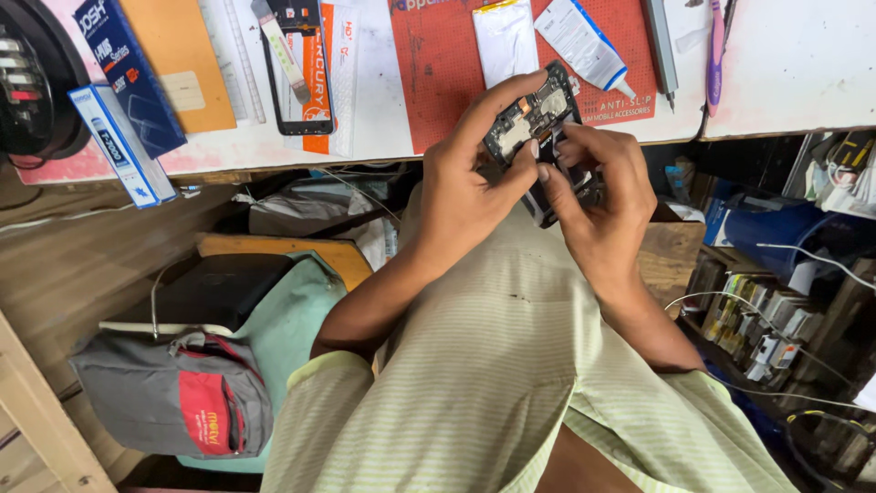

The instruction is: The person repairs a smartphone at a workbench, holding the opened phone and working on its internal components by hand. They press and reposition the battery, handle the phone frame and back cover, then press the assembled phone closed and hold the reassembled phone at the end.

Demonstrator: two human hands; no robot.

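I hold an opened black phone body (540,123) with its circuit boards exposed, just below the workbench edge. My left hand (465,196) grips its left side, index finger reaching over the top end and thumb on the inner parts. My right hand (602,205) grips the right side, thumb and forefinger pinching at the middle of the phone. The phone's lower end is hidden behind my right hand.
On the bench lie a red mat (438,64), a silver battery pouch (505,41), a white glue tube (584,41), a black phone frame (297,64), blue boxes (128,82) and tools (662,41). A grey and red bag (182,397) sits below left; shelves with small boxes (766,329) stand right.
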